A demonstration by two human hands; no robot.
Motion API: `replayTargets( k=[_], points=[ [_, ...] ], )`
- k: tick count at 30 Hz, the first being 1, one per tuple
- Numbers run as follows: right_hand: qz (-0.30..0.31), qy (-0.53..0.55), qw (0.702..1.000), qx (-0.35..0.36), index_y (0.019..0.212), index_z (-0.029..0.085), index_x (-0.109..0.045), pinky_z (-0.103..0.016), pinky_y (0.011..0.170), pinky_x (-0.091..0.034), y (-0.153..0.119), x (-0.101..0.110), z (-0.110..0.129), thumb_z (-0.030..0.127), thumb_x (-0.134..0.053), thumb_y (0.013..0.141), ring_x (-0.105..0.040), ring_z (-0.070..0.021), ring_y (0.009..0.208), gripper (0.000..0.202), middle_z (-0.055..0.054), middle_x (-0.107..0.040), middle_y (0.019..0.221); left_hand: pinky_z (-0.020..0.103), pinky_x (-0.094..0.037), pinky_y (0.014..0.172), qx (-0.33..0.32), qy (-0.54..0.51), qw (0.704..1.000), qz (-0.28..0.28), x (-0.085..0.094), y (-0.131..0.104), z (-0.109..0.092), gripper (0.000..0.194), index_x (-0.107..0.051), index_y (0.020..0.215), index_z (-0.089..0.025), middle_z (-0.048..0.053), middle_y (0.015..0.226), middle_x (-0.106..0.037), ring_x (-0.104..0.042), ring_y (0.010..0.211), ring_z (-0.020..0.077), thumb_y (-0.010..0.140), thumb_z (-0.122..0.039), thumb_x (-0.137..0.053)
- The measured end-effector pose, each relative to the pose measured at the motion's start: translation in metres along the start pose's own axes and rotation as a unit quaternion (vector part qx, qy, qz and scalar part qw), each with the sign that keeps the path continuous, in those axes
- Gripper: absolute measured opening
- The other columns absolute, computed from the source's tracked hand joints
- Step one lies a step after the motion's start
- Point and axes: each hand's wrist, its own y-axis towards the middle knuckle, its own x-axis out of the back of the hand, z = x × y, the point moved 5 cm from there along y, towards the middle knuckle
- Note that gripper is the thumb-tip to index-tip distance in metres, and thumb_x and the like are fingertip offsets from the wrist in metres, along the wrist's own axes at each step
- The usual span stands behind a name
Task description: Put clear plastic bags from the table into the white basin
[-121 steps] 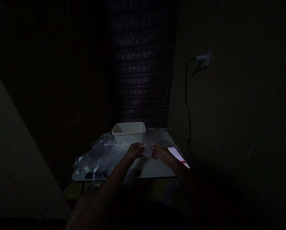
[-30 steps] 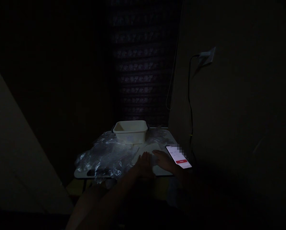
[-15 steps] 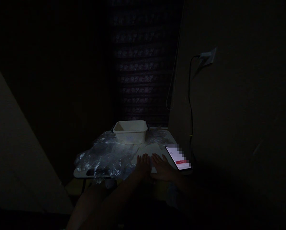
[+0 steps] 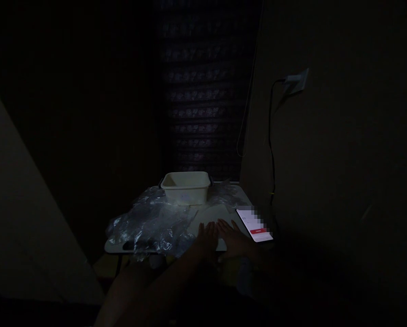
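Observation:
Both hands lie side by side at the near edge of a small pale table point(image 4: 113, 247), in very dim light. My left hand point(image 4: 208, 238) is flat with its fingers stretched forward. My right hand point(image 4: 232, 238) is spread beside it, fingers pointing up and left. Under and just beyond them is a pale, flat sheet or patch point(image 4: 212, 215); I cannot tell what it is. Neither hand visibly holds anything. Crumpled clear plastic point(image 4: 152, 222) covers the table's left side. A lit phone point(image 4: 254, 225) rests right of my right hand.
A white plastic tub point(image 4: 186, 193) with dark side handles stands at the back of the table. More clear plastic point(image 4: 227, 193) lies right of it. A black cord point(image 4: 270, 136) hangs from a wall outlet point(image 4: 299, 81) on the right. A patterned blind point(image 4: 196, 95) covers the far side.
My left hand has shifted slightly right and toward me, closing the gap to my right hand. My right hand has moved very little. The tub, plastic and phone stay in place.

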Motion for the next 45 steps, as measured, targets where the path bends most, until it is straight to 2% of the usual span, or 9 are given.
replayTargets(
  k=[10,14,24,37,40,45],
  points=[
    [-0.020,-0.017,0.999,-0.045,0.119,0.005,-0.011,-0.046,0.085,0.006,0.000,-0.004,0.010,0.050,-0.046,0.049,-0.003,-0.0257,0.112,0.091,-0.018,-0.013,0.123,0.049,-0.009,0.085,0.023,-0.002,0.999,-0.046,0.009,0.000,-0.002,0.048,-0.022,0.117,-0.005,0.017,0.120,-0.022,-0.015,0.110,0.0277,0.072,-0.024,-0.026],
    [-0.031,-0.013,0.998,-0.052,0.119,0.006,-0.012,-0.046,0.085,0.005,0.000,-0.004,0.010,0.050,-0.044,0.051,-0.003,-0.0253,0.112,0.087,-0.017,-0.012,0.124,0.049,-0.009,0.084,0.016,0.019,0.999,-0.039,0.008,-0.003,-0.005,0.058,-0.022,0.116,-0.003,0.020,0.120,-0.021,-0.013,0.110,0.0304,0.068,-0.033,-0.033],
    [-0.009,-0.004,0.998,-0.062,0.119,0.007,-0.011,-0.048,0.084,0.003,0.002,-0.008,0.008,0.047,-0.047,0.051,-0.002,-0.0254,0.112,0.087,-0.016,-0.011,0.124,0.048,-0.007,0.085,0.009,0.019,0.999,-0.024,0.000,-0.003,-0.004,0.073,-0.018,0.117,0.000,0.022,0.120,-0.018,-0.009,0.111,0.0310,0.062,-0.045,-0.035],
    [-0.012,-0.003,0.998,-0.054,0.119,0.006,-0.011,-0.048,0.085,0.003,-0.001,-0.004,0.012,0.047,-0.044,0.053,-0.002,-0.0250,0.112,0.084,-0.016,-0.011,0.124,0.050,-0.006,0.084,0.015,0.019,0.999,-0.033,0.000,-0.003,-0.003,0.074,-0.018,0.116,0.000,0.022,0.121,-0.018,-0.008,0.111,0.0306,0.059,-0.044,-0.037],
    [-0.005,-0.002,0.998,-0.058,0.119,0.005,-0.011,-0.048,0.085,0.002,0.000,-0.005,0.011,0.047,-0.043,0.054,-0.002,-0.0249,0.113,0.084,-0.016,-0.010,0.124,0.051,-0.006,0.083,0.016,0.017,0.999,-0.026,0.003,-0.004,-0.004,0.071,-0.019,0.116,0.000,0.021,0.121,-0.017,-0.008,0.111,0.0303,0.061,-0.041,-0.036],
    [-0.002,-0.003,0.998,-0.058,0.119,0.005,-0.010,-0.049,0.084,0.001,0.001,-0.007,0.010,0.047,-0.044,0.053,-0.001,-0.0246,0.113,0.085,-0.015,-0.009,0.125,0.051,-0.004,0.084,0.011,0.014,1.000,-0.015,0.006,-0.005,-0.005,0.077,-0.018,0.116,0.001,0.022,0.121,-0.017,-0.009,0.110,0.0311,0.058,-0.044,-0.039]
  ],
)
